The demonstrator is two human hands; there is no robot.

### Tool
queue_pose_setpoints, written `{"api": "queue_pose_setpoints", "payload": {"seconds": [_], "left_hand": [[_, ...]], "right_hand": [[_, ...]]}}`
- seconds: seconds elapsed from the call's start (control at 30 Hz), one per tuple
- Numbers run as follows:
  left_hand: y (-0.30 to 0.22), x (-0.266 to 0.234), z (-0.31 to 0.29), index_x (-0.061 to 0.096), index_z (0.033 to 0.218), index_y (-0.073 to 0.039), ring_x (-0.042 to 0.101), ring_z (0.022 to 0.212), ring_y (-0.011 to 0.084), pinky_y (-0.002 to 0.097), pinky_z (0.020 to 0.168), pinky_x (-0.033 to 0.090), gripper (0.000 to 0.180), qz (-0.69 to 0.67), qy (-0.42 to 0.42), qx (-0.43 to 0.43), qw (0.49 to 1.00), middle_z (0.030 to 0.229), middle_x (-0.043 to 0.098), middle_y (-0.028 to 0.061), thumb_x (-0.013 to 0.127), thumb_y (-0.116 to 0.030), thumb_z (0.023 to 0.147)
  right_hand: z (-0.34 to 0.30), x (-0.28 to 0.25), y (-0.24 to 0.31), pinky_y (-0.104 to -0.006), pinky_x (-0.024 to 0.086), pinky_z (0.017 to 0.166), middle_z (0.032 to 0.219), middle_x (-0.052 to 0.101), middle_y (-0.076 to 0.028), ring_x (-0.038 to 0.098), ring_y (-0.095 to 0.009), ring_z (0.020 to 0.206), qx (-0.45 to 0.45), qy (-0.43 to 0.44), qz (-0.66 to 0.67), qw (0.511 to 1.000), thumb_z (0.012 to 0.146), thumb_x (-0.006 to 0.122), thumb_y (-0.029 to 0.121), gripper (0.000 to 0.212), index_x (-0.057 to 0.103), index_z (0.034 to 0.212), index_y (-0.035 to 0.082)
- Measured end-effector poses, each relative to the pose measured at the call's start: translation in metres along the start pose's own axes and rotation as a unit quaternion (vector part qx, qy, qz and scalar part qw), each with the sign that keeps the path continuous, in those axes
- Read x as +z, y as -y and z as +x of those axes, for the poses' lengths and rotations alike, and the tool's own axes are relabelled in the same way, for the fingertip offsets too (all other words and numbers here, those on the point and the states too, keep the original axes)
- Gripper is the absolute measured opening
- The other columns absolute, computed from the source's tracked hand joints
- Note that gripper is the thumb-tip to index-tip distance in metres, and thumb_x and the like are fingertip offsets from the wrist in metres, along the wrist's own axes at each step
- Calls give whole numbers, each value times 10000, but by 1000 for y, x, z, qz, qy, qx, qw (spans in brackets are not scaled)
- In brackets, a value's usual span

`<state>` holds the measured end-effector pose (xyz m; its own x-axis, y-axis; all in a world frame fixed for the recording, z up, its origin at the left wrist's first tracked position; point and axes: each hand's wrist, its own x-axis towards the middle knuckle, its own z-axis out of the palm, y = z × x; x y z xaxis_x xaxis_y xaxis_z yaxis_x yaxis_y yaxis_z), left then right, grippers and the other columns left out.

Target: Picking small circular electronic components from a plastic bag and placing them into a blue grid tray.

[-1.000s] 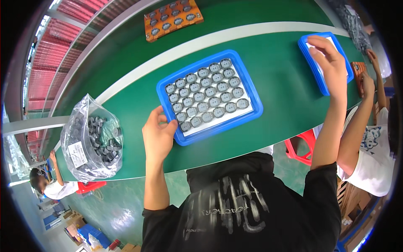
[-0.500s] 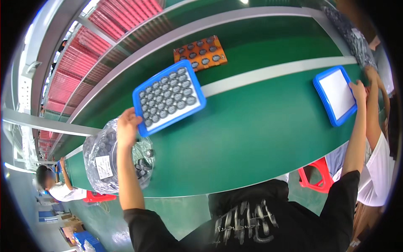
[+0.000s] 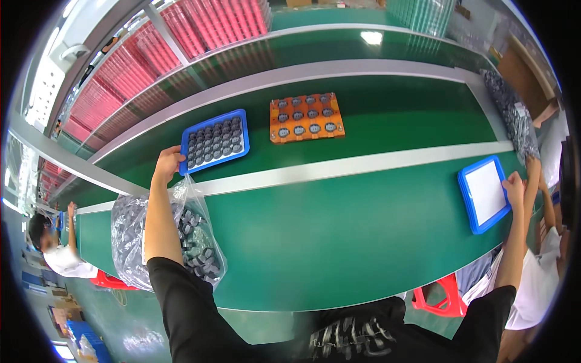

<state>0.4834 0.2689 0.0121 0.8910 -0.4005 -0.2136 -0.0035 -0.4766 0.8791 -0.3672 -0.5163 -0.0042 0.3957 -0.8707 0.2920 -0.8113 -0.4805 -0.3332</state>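
The left hand (image 3: 168, 163) grips the left edge of a blue tray (image 3: 215, 121) holding rows of dark round parts (image 3: 214, 141), across the green bench (image 3: 339, 230), left of an orange board (image 3: 307, 123). The right hand (image 3: 515, 189) is at stacked blue trays (image 3: 466, 199); its grip is unclear.

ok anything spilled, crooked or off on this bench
Nothing stands out: round parts sit in rows in the filled blue tray, the orange block looks level, and the loose dark pieces appear contained by the clear bag.
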Motion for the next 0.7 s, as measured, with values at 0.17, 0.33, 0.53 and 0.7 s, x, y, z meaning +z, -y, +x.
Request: {"api": "queue_pose_setpoints", "payload": {"seconds": [0.17,0.33,0.53,0.7], "left_hand": [[2,5,18,590,1376,25,586,619,147,304,497,438,584,112,-43,22,993,881,685,88,633,-22,795],[-24,-23,-17,662,1262,17,704,869,210,327,779,543,455,316,-202,106,921,1066,740,172,670,-144,837],[-121,75,-238,635,1289,5,705,980,263,352,884,546,424,261,12,248,933,1050,728,176,688,-156,901],[-30,110,-316,521,1438,-43,430,1387,470,560,1132,356,698,434,-25,160,886,1494,444,301,777,-315,849]], "right_hand": [[1,-23,-26,-266,393,584,725,461,19,477,-109,663,18,59,125,990,729,711,28,229,591,921,59],[14,-17,-11,-274,378,494,651,485,8,498,-109,593,-43,32,-58,997,720,705,13,176,568,825,48],[31,-30,-40,-298,351,377,611,494,4,476,-124,451,24,140,46,989,772,679,35,148,534,770,64],[63,-37,-39,-284,403,460,677,537,2,524,-113,556,50,202,97,973,815,660,102,102,562,818,73]]}}
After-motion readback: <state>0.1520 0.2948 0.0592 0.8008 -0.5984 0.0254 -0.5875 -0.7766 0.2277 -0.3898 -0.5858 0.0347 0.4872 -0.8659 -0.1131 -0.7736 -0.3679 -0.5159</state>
